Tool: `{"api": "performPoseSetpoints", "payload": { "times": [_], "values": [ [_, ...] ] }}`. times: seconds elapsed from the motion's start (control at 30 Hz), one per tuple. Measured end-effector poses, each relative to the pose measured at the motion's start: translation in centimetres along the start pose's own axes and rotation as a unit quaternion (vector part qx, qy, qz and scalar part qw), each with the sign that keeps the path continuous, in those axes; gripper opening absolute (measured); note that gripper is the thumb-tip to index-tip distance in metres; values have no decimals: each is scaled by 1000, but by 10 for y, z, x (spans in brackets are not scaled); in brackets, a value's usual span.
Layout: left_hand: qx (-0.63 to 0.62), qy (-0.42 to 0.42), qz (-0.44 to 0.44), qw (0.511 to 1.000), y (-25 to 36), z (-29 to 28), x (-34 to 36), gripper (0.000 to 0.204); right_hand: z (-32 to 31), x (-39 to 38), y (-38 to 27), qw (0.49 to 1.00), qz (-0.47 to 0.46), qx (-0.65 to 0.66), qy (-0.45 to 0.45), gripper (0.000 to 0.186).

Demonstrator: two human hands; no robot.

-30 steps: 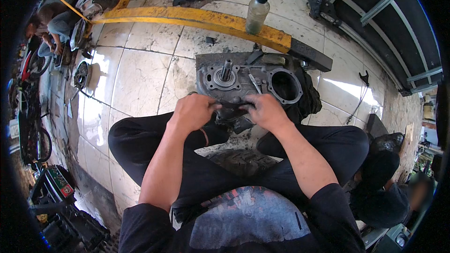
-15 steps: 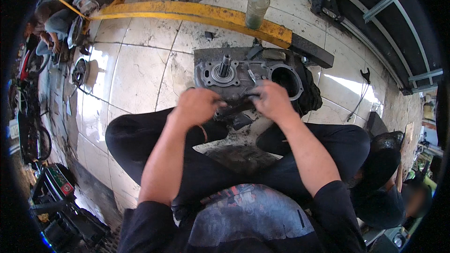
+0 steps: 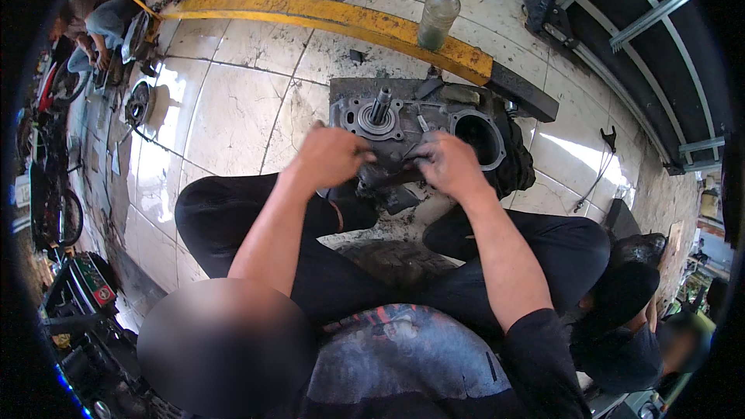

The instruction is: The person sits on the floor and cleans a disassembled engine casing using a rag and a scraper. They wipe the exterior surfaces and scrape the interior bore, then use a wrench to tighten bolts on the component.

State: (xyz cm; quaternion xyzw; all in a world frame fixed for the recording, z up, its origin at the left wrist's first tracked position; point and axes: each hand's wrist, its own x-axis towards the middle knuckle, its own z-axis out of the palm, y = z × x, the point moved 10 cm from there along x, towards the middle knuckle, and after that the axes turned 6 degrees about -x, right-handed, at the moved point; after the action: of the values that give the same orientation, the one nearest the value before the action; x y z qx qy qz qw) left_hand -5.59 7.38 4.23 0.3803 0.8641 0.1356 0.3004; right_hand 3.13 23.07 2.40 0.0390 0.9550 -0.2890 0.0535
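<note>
A grey metal gear housing [image 3: 407,109] lies on the floor between my legs, with a splined shaft [image 3: 380,109] standing up at its left and a round opening [image 3: 475,138] at its right. My left hand [image 3: 335,157] is closed at the housing's near-left edge, fingertips on something dark. My right hand [image 3: 442,159] is closed in a pinch on the near middle, just left of the opening. What both fingertips grip is too dark and small to make out. A slim silver piece [image 3: 423,121] lies on the housing beyond my right hand.
A yellow steel beam [image 3: 310,13] crosses behind, carrying a capped bottle [image 3: 438,19]. A black forked part [image 3: 608,137] lies right, near a large framed panel [image 3: 621,23]. A co-worker [image 3: 105,31] crouches far left; another person [image 3: 621,341] is at lower right. Motorcycle parts [image 3: 81,302] crowd the left.
Both my hands have moved up and away from me over the housing, toward the shaft and opening, still closed. A large blurred shape now covers my left upper arm at the bottom.
</note>
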Motion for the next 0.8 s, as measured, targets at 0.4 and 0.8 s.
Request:
{"api": "performPoseSetpoints", "payload": {
  "times": [0.4,0.8],
  "values": [
    [85,-54,137,985,34,4,13,26,-11,-1,10,1000,-11,-23,5,21],
    [36,-68,52,996,9,-7,-1,28,-6,-9,-12,999,-28,2,-17,21]
  ]
}}
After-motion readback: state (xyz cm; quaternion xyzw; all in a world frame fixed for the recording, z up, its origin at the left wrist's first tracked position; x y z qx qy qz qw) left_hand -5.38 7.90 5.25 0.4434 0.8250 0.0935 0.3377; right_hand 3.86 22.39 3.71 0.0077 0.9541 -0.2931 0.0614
